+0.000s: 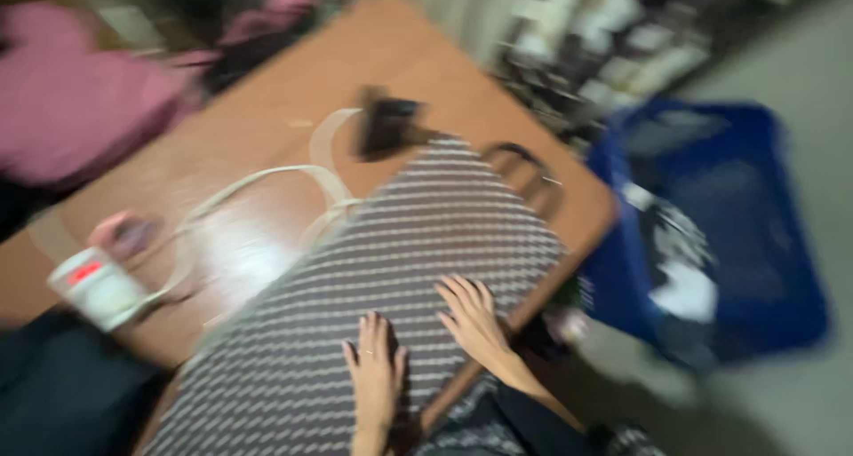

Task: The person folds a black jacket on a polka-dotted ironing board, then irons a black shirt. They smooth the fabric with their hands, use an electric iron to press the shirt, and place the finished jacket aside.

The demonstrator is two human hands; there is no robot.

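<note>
The view is motion-blurred. A dark cloth with fine white stripes point(391, 252) lies spread over a brown wooden table point(267, 127). My left hand point(375, 374) rests flat on the cloth near its front edge, fingers together and extended. My right hand point(475, 318) lies flat on the cloth just to the right, fingers slightly spread, close to the table's right edge. Neither hand holds anything.
A black iron-like object point(389, 123) sits at the cloth's far end. A white power strip point(93, 287) with a pale flat cord point(258, 185) lies at left. A blue plastic bin point(720, 234) holding clothes stands on the floor to the right. Pink fabric point(80, 101) lies at far left.
</note>
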